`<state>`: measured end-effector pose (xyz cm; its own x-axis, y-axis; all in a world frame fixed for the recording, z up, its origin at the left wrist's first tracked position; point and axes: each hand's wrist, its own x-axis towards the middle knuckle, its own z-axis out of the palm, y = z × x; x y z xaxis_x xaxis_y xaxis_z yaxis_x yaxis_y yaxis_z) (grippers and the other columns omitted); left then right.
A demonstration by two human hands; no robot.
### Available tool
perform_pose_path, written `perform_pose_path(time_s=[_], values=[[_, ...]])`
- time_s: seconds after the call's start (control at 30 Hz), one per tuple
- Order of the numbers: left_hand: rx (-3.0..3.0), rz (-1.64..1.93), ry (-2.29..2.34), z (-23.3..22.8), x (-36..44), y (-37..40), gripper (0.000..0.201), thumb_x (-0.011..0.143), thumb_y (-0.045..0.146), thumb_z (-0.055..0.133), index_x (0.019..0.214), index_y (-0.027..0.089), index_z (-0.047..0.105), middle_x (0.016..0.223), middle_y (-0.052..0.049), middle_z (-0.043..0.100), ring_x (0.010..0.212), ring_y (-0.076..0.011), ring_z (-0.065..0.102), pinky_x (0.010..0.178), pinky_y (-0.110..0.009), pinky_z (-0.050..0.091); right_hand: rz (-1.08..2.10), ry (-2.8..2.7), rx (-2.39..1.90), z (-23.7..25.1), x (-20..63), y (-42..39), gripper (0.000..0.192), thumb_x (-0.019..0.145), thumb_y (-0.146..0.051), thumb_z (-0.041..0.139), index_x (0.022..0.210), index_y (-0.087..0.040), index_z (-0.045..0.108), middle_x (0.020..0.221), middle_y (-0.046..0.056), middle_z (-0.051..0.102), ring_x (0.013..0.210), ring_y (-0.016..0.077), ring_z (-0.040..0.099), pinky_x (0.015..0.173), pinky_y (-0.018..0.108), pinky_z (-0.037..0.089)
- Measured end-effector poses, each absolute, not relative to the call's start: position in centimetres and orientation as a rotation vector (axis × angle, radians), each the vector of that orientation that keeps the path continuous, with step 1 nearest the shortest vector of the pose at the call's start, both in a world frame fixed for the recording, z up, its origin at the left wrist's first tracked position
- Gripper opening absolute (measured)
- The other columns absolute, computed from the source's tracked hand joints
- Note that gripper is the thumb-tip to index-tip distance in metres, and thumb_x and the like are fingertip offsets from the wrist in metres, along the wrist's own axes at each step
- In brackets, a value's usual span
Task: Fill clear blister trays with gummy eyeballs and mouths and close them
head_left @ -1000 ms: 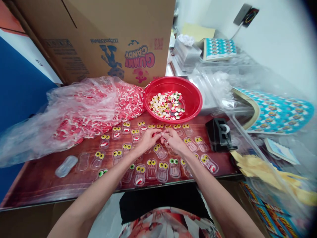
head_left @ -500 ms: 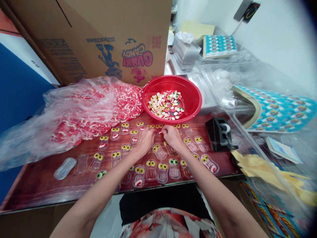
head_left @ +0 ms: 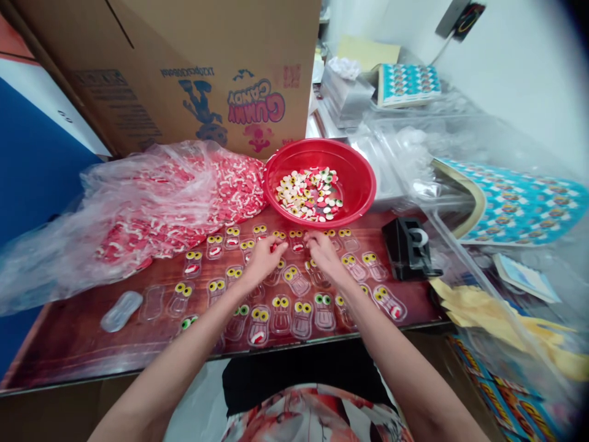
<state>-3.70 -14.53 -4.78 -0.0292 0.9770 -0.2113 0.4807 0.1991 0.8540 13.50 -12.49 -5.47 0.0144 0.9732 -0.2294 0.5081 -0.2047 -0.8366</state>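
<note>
My left hand (head_left: 265, 261) is closed, with a small red gummy mouth (head_left: 275, 247) between its fingertips. It hovers over clear plastic shells in the middle of the table. My right hand (head_left: 323, 253) has its fingers pinched together beside a clear shell (head_left: 297, 240) holding yellow eye candies and a red-and-white gummy mouth; what its fingers hold, if anything, is hidden. Several shells lie in rows around both hands, with yellow or green eyes, some with mouths too. Behind them stands a red bowl (head_left: 363, 190) of eye candies.
Left of the bowl lies a plastic bag (head_left: 184, 196) of red-and-white gummies before a cardboard box (head_left: 151, 37). A black tape dispenser (head_left: 405, 248) stands at right, beside a clear bin with blue printed sheets (head_left: 519, 202). A stack of shells (head_left: 121, 312) sits at left.
My left hand has moved left, away from the shell between my hands, with a red gummy mouth at its fingertips. My right hand has shifted slightly right, and the mouth in that shell is plainer.
</note>
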Motion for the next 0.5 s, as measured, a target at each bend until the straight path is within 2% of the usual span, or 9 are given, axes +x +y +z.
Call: perform_pose_path(time_s=[0.1,0.17,0.23,0.33,0.4,0.5], values=[[0.797,0.829,1.308,-3.5,-3.2,-14.7,0.009,0.082,0.025,0.062,0.083,0.016,0.059,0.068,0.002,0.056,0.053,-0.0076,0.047,0.051,-0.019,0.035,1.509,-1.094,-1.621,-5.2,15.4,-12.6,0.019,0.068,-0.015,0.049,0.085,-0.018,0.057,0.075,0.002,0.062,0.055,0.0125,0.049,0.047,0.023,0.034],[0.593,0.801,1.14,-2.7,-2.9,-14.8,0.007,0.077,0.016,0.062,0.083,0.015,0.058,0.066,0.003,0.052,0.049,-0.0048,0.045,0.049,-0.016,0.033,1.563,-0.995,-1.547,-5.0,16.7,-12.8,0.023,0.063,-0.015,0.052,0.085,-0.019,0.054,0.074,0.001,0.061,0.051,0.0105,0.046,0.043,0.021,0.029],[0.531,0.79,1.099,-2.2,-2.5,-15.0,0.011,0.074,0.01,0.06,0.083,0.014,0.057,0.066,0.002,0.054,0.048,-0.0033,0.045,0.047,-0.014,0.032,1.5,-1.012,-1.524,-4.9,17.6,-13.0,0.023,0.064,-0.017,0.055,0.087,-0.021,0.051,0.074,0.0,0.062,0.05,0.0107,0.047,0.043,0.02,0.029],[0.534,0.809,1.129,-2.3,-1.9,-15.1,0.011,0.074,0.009,0.059,0.083,0.015,0.054,0.068,0.0,0.058,0.044,-0.0016,0.041,0.043,-0.013,0.027,1.343,-1.165,-1.55,-5.1,18.3,-13.0,0.016,0.072,-0.024,0.056,0.084,-0.023,0.047,0.068,-0.002,0.063,0.046,0.0117,0.048,0.045,0.022,0.034],[0.557,0.828,1.136,-2.7,-1.6,-15.1,0.011,0.077,0.014,0.061,0.084,0.016,0.052,0.067,0.0,0.06,0.042,-0.0014,0.039,0.042,-0.012,0.024,1.198,-1.321,-1.573,-5.4,18.4,-12.9,0.01,0.076,-0.029,0.056,0.08,-0.023,0.049,0.066,-0.002,0.063,0.046,0.0121,0.049,0.049,0.025,0.038],[0.602,0.858,1.126,-3.1,-1.6,-15.2,0.014,0.079,0.021,0.064,0.085,0.017,0.052,0.065,0.001,0.059,0.041,-0.0018,0.038,0.041,-0.013,0.023,0.995,-1.547,-1.599,-6.1,18.4,-12.5,0.013,0.08,-0.033,0.054,0.077,-0.021,0.059,0.069,0.0,0.065,0.055,0.014,0.054,0.059,0.026,0.042]])
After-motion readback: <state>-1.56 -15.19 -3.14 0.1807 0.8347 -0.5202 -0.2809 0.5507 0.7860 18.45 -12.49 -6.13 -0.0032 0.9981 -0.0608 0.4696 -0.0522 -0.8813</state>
